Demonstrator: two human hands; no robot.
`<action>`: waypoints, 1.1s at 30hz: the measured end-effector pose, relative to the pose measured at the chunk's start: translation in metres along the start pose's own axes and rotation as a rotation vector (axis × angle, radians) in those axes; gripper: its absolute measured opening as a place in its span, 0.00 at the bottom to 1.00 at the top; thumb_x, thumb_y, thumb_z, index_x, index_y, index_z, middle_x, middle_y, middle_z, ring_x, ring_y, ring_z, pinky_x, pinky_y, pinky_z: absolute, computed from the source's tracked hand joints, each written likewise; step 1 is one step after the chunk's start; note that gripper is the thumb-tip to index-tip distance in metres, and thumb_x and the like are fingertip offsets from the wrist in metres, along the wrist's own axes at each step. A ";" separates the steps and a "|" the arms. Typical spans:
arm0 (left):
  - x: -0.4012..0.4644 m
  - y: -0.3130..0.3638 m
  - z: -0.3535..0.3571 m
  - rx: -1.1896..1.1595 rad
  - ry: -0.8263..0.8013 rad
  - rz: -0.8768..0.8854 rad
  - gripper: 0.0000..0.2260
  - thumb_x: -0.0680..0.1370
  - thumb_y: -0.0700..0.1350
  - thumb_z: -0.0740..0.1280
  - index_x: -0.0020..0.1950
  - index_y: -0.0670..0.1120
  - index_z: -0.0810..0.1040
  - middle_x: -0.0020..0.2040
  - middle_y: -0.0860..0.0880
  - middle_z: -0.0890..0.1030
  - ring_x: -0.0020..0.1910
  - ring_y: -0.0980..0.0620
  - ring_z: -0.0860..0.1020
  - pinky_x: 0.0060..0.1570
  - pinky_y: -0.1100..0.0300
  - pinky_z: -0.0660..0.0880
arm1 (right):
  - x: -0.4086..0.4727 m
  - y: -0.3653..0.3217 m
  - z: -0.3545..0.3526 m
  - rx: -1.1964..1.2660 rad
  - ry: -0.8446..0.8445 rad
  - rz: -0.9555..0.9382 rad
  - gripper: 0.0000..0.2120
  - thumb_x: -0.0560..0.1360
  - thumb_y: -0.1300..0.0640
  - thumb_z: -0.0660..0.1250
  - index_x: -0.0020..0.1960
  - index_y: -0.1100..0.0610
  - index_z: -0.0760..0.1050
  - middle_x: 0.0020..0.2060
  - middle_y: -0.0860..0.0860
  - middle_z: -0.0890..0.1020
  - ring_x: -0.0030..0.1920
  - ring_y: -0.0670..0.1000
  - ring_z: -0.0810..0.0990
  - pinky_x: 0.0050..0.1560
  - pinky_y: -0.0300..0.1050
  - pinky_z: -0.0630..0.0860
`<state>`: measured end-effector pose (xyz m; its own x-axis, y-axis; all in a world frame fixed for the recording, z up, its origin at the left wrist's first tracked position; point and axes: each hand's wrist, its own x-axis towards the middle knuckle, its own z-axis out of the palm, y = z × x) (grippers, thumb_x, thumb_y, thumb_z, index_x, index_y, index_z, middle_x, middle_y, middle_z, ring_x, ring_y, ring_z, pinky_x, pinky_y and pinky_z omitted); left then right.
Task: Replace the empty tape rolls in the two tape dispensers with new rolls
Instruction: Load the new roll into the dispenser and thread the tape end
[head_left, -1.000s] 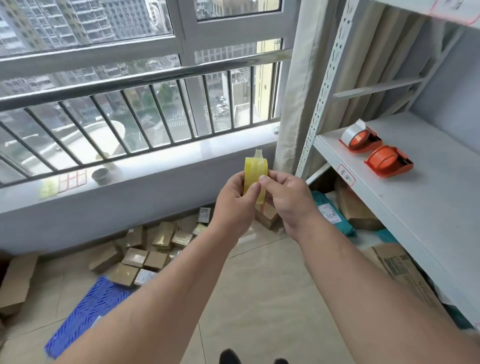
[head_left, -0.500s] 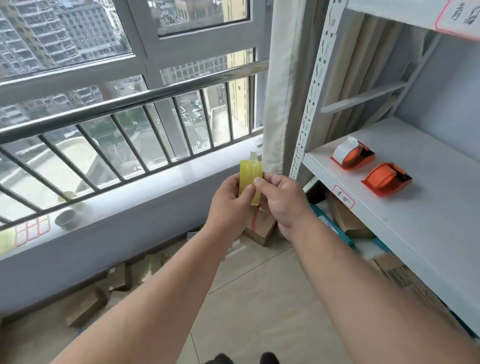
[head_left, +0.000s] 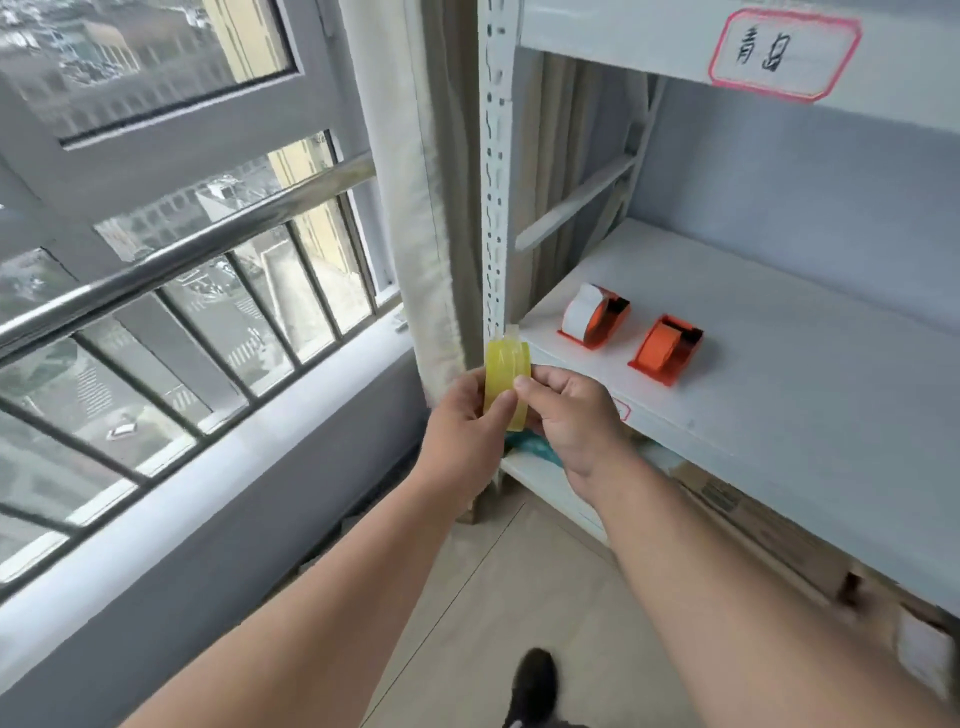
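I hold a yellow roll of clear tape edge-on in front of me. My left hand grips it from the left, and my right hand pinches it from the right with thumb and forefinger. A short loose tape end sticks up from the roll's top. Two orange tape dispensers stand on the white shelf to the right of my hands. The left dispenser carries a white roll. The right dispenser shows only orange.
A perforated shelf upright and a pale curtain stand just behind the roll. A barred window and sill fill the left. Cardboard boxes lie on the lower shelf. My shoe is on the tiled floor.
The view has swung right and moved closer to the shelf, so the dispensers look larger and nearer. Both hands keep the same hold on the yellow roll.
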<state>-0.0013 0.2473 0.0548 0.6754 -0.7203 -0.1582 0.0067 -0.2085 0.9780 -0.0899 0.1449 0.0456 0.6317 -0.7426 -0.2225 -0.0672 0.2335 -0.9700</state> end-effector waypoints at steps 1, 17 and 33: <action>0.008 0.002 0.008 0.022 -0.029 0.008 0.10 0.83 0.48 0.68 0.65 0.53 0.80 0.52 0.55 0.88 0.45 0.58 0.86 0.44 0.58 0.80 | 0.004 0.000 -0.009 0.018 0.031 0.002 0.10 0.83 0.60 0.67 0.58 0.55 0.87 0.54 0.54 0.90 0.60 0.56 0.87 0.67 0.57 0.81; 0.109 0.019 0.110 0.022 -0.427 -0.003 0.08 0.84 0.40 0.68 0.61 0.42 0.83 0.48 0.52 0.88 0.44 0.60 0.85 0.50 0.62 0.79 | 0.041 -0.003 -0.109 0.095 0.426 -0.019 0.08 0.80 0.60 0.71 0.55 0.53 0.87 0.50 0.51 0.90 0.54 0.52 0.87 0.64 0.53 0.80; 0.185 0.015 0.142 0.051 -0.890 0.032 0.05 0.83 0.37 0.68 0.56 0.42 0.83 0.53 0.42 0.88 0.51 0.51 0.85 0.61 0.52 0.80 | 0.061 -0.034 -0.133 0.102 0.680 0.125 0.06 0.81 0.59 0.70 0.49 0.55 0.86 0.30 0.51 0.75 0.30 0.49 0.71 0.34 0.43 0.67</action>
<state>0.0186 0.0171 0.0204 -0.1482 -0.9688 -0.1989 -0.0490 -0.1937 0.9798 -0.1514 0.0080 0.0515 -0.0016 -0.9266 -0.3760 -0.0136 0.3760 -0.9265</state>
